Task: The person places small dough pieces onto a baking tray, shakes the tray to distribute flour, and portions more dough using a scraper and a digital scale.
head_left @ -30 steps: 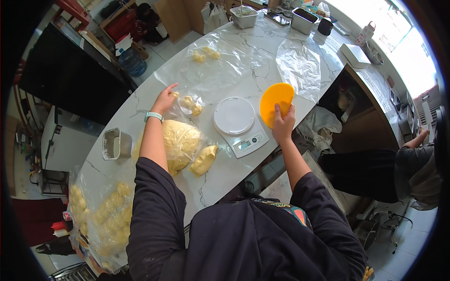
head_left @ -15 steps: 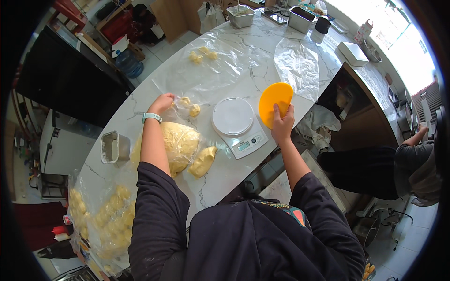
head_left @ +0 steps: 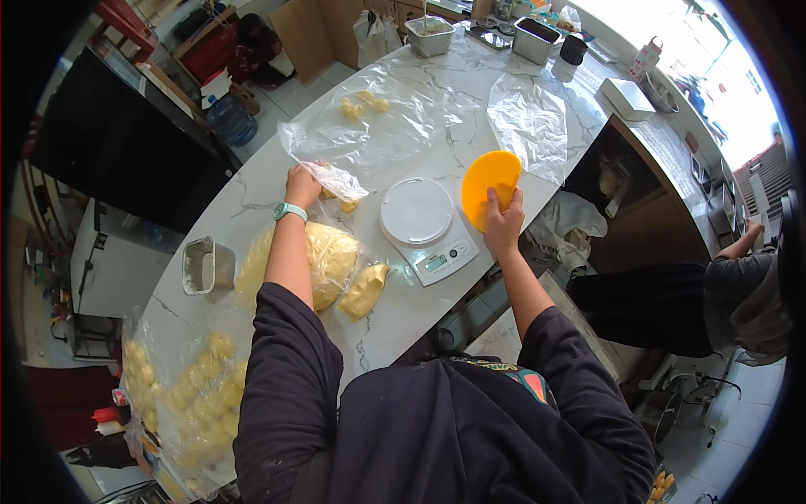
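My right hand [head_left: 504, 223] is closed on a yellow dough scraper [head_left: 485, 186], held up beside the white kitchen scale [head_left: 417, 210], whose round plate bears nothing. Over at the left, the fingers of my left hand [head_left: 303, 186] grip the gathered edge of a clear plastic sheet [head_left: 336, 180]. Small dough pieces [head_left: 348, 205] lie partly hidden under that edge. Nearer to me, a large mound of yellow dough [head_left: 330, 256] sits under plastic, and a cut piece of dough [head_left: 364, 291] rests beside it on the marble counter.
Several dough balls [head_left: 201, 378] lie under plastic at the near left, by a metal tin [head_left: 208, 265]. More dough pieces [head_left: 363, 104] lie under the sheet's far part. A plastic bag [head_left: 528, 126] lies flat at the far right. A co-worker [head_left: 730, 294] stands at the right.
My left hand has moved slightly right and lifted the plastic edge, which now folds over the small dough pieces. The scraper in my right hand has barely moved.
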Available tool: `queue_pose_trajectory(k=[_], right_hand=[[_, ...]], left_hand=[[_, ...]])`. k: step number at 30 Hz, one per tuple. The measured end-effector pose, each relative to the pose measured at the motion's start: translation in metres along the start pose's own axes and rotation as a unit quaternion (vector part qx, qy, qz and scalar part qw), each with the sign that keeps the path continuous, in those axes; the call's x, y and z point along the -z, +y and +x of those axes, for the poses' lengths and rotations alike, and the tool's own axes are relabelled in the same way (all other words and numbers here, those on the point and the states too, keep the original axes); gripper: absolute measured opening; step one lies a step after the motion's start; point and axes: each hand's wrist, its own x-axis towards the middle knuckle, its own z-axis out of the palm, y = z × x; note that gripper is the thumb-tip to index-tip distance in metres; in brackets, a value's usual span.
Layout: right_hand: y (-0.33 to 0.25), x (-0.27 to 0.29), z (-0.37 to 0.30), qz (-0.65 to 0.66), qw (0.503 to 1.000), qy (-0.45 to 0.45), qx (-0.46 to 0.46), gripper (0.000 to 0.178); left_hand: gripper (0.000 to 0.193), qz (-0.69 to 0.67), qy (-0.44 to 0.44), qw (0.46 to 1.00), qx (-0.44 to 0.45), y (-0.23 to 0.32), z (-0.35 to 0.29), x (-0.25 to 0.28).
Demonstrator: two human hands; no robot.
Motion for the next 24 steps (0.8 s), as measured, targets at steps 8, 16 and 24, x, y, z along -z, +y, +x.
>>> queue_pose_trajectory(k=[8, 16, 24], right_hand=[[0.014, 0.013, -0.006, -0.015, 0.999, 0.032, 0.002, 0.027], [-0.057, 0.0, -0.076, 0.307, 0.946, -0.097, -0.021, 0.023], [-0.134, -0.017, -0.143, 0.185, 0.848, -0.496, 0.028, 0.025]], left_hand=[[0.018, -0.218, 0.211, 0.95, 0.07, 0.097, -0.096, 0.083], [0.032, -0.161, 0.128, 0.96, 0.189, 0.173, -0.31, 0.053], [0.034, -0.275, 0.164, 0.934, 0.16, 0.185, -0.342, 0.024]])
